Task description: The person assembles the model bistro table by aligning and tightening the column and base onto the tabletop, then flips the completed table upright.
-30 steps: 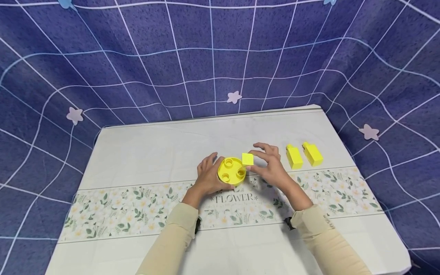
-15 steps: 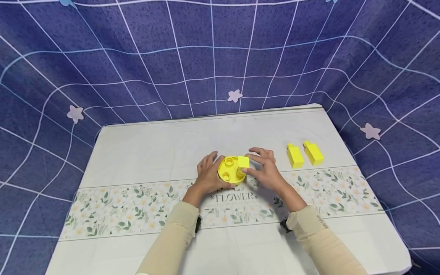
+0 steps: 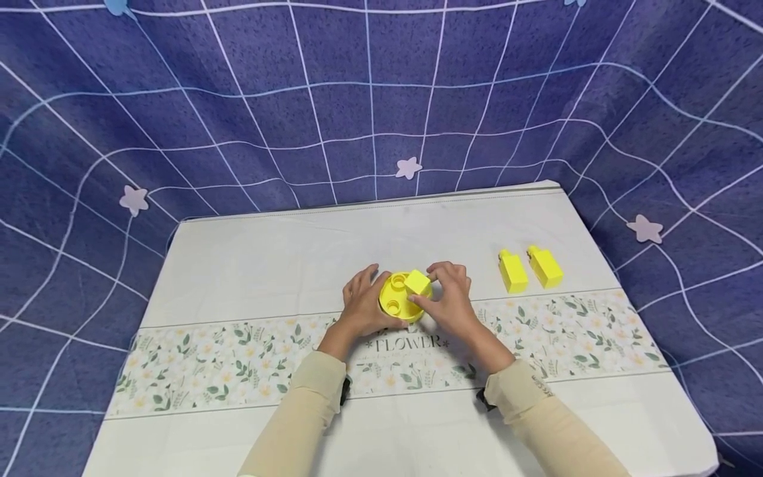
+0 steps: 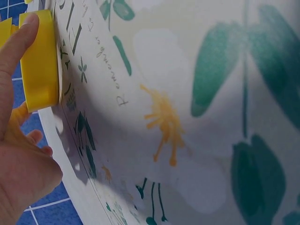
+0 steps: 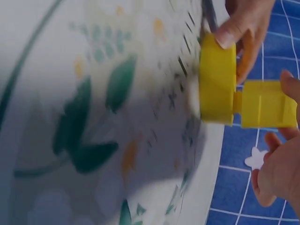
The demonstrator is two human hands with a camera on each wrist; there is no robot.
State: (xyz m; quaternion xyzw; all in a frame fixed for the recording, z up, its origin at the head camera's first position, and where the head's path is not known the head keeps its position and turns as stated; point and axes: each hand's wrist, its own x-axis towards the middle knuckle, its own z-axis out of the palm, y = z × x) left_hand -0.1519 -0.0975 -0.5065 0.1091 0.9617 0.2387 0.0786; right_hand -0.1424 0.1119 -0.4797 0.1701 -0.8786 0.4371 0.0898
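A round yellow base (image 3: 395, 298) with raised ring sockets lies on the table; two sockets show on its left part. My left hand (image 3: 363, 308) grips the base from the left, thumb along the near rim. My right hand (image 3: 451, 301) pinches a yellow block (image 3: 417, 283) between thumb and fingers over the base's right side. In the right wrist view the block (image 5: 267, 104) stands upright on the base (image 5: 218, 82), its narrow peg at the socket. How deep the peg sits is hidden. The left wrist view shows the left thumb against the base's side (image 4: 40, 61).
Two more yellow blocks with pegs, a left one (image 3: 513, 273) and a right one (image 3: 545, 267), lie to the right of the hands. The tablecloth (image 3: 250, 258) has a flower-printed band. A blue gridded curtain (image 3: 334, 112) hangs behind and at the sides.
My right hand has brought the yellow block left onto the base's right socket and turned it, so its top now looks like a diamond. The left hand keeps its grip on the base.
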